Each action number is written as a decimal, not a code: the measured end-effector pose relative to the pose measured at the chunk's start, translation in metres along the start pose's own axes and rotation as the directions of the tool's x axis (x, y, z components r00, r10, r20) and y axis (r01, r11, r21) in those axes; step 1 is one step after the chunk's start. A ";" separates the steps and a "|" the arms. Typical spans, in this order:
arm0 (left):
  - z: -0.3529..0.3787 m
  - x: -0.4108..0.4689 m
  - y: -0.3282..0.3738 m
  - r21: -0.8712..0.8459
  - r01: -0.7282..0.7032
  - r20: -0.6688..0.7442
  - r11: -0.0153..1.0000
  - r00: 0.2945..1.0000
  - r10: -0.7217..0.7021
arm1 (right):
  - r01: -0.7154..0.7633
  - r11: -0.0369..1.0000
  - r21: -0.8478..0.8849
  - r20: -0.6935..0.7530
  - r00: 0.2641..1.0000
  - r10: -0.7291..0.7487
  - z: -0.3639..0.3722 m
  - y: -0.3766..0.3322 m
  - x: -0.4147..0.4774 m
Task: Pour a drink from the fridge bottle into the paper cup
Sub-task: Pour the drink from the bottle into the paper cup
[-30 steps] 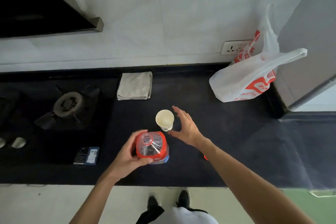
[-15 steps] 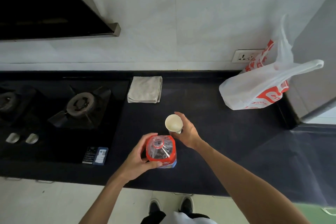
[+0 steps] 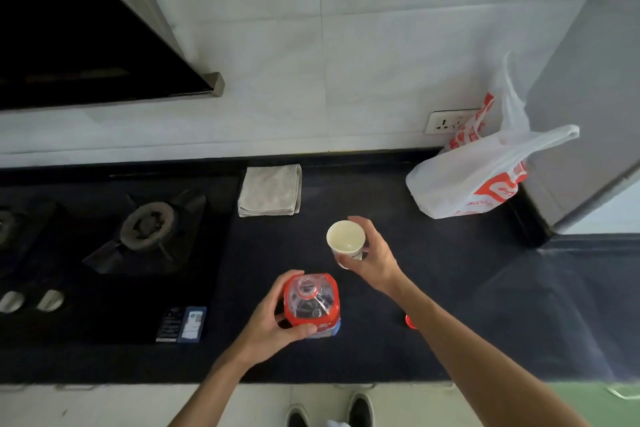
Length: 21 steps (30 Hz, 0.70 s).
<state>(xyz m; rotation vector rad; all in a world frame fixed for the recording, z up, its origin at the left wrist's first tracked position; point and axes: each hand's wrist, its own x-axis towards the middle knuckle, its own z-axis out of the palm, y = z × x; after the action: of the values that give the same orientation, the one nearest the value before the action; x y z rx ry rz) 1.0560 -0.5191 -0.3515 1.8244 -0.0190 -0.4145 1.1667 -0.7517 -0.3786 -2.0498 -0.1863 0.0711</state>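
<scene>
A clear plastic bottle [image 3: 311, 300] with a red label stands upright on the black counter [image 3: 467, 305], its neck uncapped. My left hand [image 3: 273, 319] is wrapped around its left side. Just beyond and to the right, a white paper cup [image 3: 345, 238] is held in my right hand [image 3: 372, 260], fingers around its right side, and looks lifted slightly off the counter. The cup's inside looks empty. A small red cap [image 3: 411, 321] lies on the counter, partly hidden behind my right forearm.
A folded grey cloth [image 3: 270, 190] lies at the back. A gas hob [image 3: 149, 229] fills the left, with a small card [image 3: 183, 324] at its front. A white and red plastic bag [image 3: 478, 180] sits back right beside the fridge [image 3: 588, 97]. A wall socket [image 3: 450, 121] is behind it.
My right hand went from open beside the cup to closed around it, and the cup now looks raised a little. The left hand stays on the bottle.
</scene>
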 end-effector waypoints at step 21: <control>-0.008 0.019 0.000 0.134 -0.214 0.027 0.968 0.977 0.212 | -0.029 0.991 0.131 -0.107 0.993 0.043 -0.025 -0.034 -0.048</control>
<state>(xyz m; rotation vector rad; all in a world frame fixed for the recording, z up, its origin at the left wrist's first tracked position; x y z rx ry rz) 1.0765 -0.5163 -0.3549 1.9302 -0.2562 -0.2776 1.1192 -0.7654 -0.3380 -1.9220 -0.0740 -0.0069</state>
